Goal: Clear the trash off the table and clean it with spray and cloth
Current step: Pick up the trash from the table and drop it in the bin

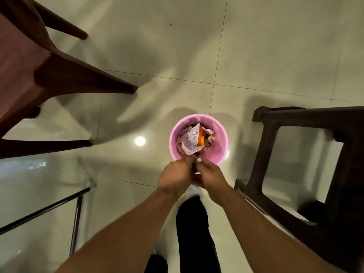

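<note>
Left hand (175, 175) and right hand (212, 174) are side by side, fingers curled in, tips meeting at a small white scrap (199, 159). Which grip pinches it: cannot tell. Both are over the near rim of the pink bin (220, 134). Crumpled wrappers (192, 141) lie inside. Brown chair (29, 62) at 10 o'clock.

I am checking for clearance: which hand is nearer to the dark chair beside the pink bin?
Right. The right hand is over the pink bin's near rim, on the dark chair's side, apart from it. The left hand lies beyond it, farther away.
</note>
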Demonstrator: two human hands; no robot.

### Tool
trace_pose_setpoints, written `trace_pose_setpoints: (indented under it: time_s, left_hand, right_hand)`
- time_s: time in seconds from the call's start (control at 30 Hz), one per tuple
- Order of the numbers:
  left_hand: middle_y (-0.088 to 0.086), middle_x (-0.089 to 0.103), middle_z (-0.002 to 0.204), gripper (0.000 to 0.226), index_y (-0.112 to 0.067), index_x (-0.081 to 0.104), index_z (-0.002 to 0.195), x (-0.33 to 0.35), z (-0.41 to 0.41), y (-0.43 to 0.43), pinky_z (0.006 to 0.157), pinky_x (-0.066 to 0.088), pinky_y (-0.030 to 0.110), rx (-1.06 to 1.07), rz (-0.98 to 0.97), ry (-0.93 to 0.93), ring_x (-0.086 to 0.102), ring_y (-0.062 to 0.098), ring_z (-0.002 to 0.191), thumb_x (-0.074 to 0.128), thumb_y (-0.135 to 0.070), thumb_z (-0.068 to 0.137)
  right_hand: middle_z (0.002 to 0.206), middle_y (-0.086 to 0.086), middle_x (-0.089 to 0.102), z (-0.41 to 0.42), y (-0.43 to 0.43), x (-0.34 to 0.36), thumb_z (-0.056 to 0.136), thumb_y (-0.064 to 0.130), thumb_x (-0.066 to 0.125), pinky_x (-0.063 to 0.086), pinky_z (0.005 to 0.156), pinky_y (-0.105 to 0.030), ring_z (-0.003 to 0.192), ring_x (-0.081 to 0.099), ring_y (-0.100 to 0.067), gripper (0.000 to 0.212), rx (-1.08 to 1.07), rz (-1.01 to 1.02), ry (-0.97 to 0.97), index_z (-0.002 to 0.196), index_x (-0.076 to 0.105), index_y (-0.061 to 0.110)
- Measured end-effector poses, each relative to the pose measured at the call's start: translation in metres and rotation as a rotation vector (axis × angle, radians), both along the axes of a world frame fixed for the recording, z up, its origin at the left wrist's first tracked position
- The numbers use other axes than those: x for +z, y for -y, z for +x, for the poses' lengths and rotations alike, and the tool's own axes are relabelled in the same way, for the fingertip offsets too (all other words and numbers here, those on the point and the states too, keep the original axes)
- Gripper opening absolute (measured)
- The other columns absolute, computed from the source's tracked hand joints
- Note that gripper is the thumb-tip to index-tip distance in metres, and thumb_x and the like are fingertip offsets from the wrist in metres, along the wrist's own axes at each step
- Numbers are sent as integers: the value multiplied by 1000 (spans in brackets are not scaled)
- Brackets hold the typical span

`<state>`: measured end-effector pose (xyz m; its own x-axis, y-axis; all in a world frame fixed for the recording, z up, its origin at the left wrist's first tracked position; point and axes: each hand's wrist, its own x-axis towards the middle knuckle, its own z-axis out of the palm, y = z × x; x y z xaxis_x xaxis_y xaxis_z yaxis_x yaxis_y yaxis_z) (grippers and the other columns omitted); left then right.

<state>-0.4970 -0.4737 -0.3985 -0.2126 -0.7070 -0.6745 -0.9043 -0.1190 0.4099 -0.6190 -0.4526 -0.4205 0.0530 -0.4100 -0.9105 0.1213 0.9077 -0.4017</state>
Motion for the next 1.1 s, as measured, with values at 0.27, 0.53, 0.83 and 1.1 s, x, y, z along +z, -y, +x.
trace_pose_setpoints:
  time_s: [0.27, 0.53, 0.83, 1.1]
  left_hand:
    - [-3, 65, 127, 32, -27, 57, 132, -5, -1, 7, 79, 55, 41, 32, -63, -34, 68, 27, 101, 53, -25, 100]
    - [0, 31, 156, 58, -20, 39, 146, 7, 25, -16, 83, 57, 41, 42, -67, 22, 59, 27, 118, 61, -14, 92]
    - [10, 17, 167, 66, -14, 25, 156, 119, 84, -70, 123, 18, 37, 53, -40, 193, 20, 28, 152, 53, -28, 98]
    - [12, 14, 168, 66, -11, 24, 157, 260, 144, -187, 126, 10, 46, 133, -244, 252, 10, 31, 155, 39, -44, 102]
  right_hand:
    - [87, -2, 77, 5, 22, -12, 90, 1, 62, 62, 81, -42, 84, 74, -26, 36, 60, -68, -233, 80, 79, 30]
    - [117, 9, 54, -5, 48, -3, 103, 14, 48, 43, 83, -24, 100, 53, -15, 41, 319, -156, -537, 143, 51, 23]
    - [158, -16, 34, 8, -10, 112, 102, 19, 47, 32, 113, -34, 143, 34, -32, 56, 822, -325, -715, 154, 30, 10]
    - [166, -12, 12, 87, -111, 252, 104, 48, 26, 10, 125, -45, 154, 6, -30, 62, 1238, -773, -823, 158, 23, 16]
